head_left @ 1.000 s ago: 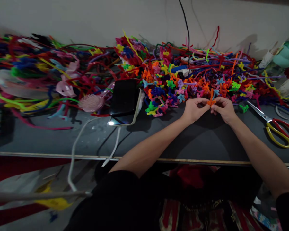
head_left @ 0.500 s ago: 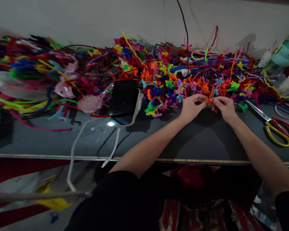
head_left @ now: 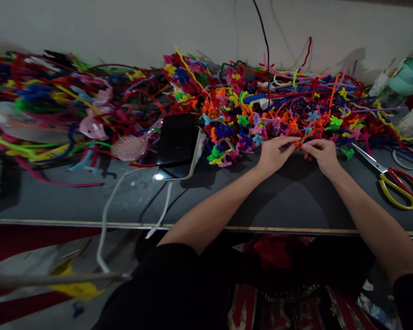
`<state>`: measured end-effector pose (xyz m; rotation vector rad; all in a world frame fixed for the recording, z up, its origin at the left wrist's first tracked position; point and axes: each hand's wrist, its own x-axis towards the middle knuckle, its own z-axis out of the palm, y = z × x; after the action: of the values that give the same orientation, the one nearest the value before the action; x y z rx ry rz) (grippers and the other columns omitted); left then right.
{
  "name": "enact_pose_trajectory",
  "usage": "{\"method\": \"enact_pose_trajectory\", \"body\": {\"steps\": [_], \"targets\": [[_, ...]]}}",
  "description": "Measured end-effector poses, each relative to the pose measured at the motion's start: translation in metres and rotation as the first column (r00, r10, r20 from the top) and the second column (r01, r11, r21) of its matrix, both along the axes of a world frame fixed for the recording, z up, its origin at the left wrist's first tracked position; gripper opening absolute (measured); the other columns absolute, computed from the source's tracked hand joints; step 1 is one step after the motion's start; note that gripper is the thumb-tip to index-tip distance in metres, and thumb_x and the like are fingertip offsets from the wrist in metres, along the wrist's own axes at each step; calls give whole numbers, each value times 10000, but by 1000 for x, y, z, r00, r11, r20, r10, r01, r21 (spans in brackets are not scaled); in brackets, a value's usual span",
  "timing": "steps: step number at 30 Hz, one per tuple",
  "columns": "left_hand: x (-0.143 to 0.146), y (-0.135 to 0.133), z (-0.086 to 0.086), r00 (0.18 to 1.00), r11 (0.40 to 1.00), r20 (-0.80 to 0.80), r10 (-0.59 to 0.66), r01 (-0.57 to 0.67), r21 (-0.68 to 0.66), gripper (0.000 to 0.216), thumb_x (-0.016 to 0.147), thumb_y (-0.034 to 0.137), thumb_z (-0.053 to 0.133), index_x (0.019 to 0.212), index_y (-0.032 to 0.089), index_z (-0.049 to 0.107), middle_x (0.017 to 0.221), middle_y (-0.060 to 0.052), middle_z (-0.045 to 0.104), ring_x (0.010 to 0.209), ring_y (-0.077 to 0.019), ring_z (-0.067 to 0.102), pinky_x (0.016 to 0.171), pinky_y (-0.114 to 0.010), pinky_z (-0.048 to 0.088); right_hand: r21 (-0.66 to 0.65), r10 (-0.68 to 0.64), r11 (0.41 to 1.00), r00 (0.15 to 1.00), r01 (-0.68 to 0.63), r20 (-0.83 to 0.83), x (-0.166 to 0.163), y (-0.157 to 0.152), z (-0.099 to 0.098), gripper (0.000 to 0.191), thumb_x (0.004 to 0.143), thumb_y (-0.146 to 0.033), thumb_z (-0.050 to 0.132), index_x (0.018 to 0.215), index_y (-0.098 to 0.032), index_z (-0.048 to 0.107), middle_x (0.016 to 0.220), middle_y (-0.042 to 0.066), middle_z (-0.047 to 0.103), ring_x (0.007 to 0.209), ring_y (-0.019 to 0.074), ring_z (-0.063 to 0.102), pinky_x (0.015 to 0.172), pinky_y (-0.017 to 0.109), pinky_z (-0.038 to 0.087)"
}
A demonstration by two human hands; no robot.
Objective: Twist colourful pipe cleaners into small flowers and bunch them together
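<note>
My left fingers [head_left: 291,139] are pinched on a small orange piece [head_left: 298,144], and my right fingers [head_left: 312,149] close in on it from the other side, thumb and forefinger together at its edge. A second ago its stem stood nearly upright between my hands; half a second ago it leaned a little to the right, and now it slants well over, pointing up and away above my right fingertips. My wrists have hardly shifted, and everything around me lies as it did.

The piece is bright orange and fuzzy, with a bunched lower part mostly hidden by my fingertips and a thin, straight stem showing past them. I can't make out the loops of the bunched part. I have it just above the dark surface [head_left: 282,206], right at the near edge of the colourful pile [head_left: 227,123], where other fuzzy orange bits sit close behind it. A green piece [head_left: 347,153] lies near my right hand, with the scissors [head_left: 387,176] beyond it, blades pointing away from me, one handle loop yellow and one red.
</note>
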<state>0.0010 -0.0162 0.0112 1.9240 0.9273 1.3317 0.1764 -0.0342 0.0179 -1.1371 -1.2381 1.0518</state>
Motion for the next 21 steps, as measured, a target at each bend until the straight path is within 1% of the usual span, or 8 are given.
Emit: {"method": "enact_pose_trajectory", "body": {"steps": [5, 10, 12, 15, 18, 21], "targets": [[1, 1, -1, 1000, 1000, -18, 9, -8, 16, 170, 861, 216, 630, 954, 178, 767, 877, -57, 777, 740, -137, 682, 640, -230, 484, -11, 4, 1000, 1000, -4, -18, 0, 1, 0, 380, 539, -534, 881, 635, -192, 744, 458, -25, 599, 390, 74, 503, 380, 203, 391], [1, 1, 0, 1000, 1000, -18, 16, -16, -2, 159, 847, 218, 623, 928, 149, 742, 801, -43, 748, 671, -108, 638, 575, -196, 450, -14, 105, 994, 993, -106, -60, -1, -2, 1, 396, 580, -566, 854, 693, -197, 766, 499, -18, 621, 421, 75, 522, 391, 204, 410], [1, 1, 0, 1000, 1000, -14, 17, -17, -8, 153, 835, 208, 621, 919, 143, 732, 779, -36, 732, 658, -101, 625, 554, -184, 436, -17, 126, 992, 989, -128, -73, -1, -2, 2, 396, 585, -568, 851, 709, -201, 770, 502, -20, 621, 424, 75, 521, 391, 205, 410], [1, 1, -1, 1000, 1000, -19, 1, -1, 19, 138, 826, 206, 618, 893, 141, 719, 777, -37, 724, 665, -100, 624, 570, -182, 448, -24, 131, 991, 989, -133, -74, 0, -2, 2, 376, 583, -546, 861, 695, -203, 759, 494, -27, 611, 424, 70, 518, 393, 201, 410], [0, 2, -2, 999, 998, -33, -26, 28, 62, 138, 833, 219, 605, 880, 142, 709, 777, -37, 723, 661, -99, 619, 593, -188, 462, -48, 134, 989, 987, -138, -89, 2, 0, 0, 376, 551, -507, 888, 706, -195, 748, 503, -27, 614, 432, 75, 532, 388, 198, 406], [1, 2, -3, 998, 995, -35, -45, 48, 87, 149, 844, 226, 585, 880, 137, 700, 805, -45, 729, 679, -101, 627, 613, -192, 473, -69, 149, 985, 984, -156, -100, 4, 1, -1, 386, 534, -446, 909, 776, -192, 748, 583, -21, 652, 467, 81, 553, 393, 200, 411]]}}
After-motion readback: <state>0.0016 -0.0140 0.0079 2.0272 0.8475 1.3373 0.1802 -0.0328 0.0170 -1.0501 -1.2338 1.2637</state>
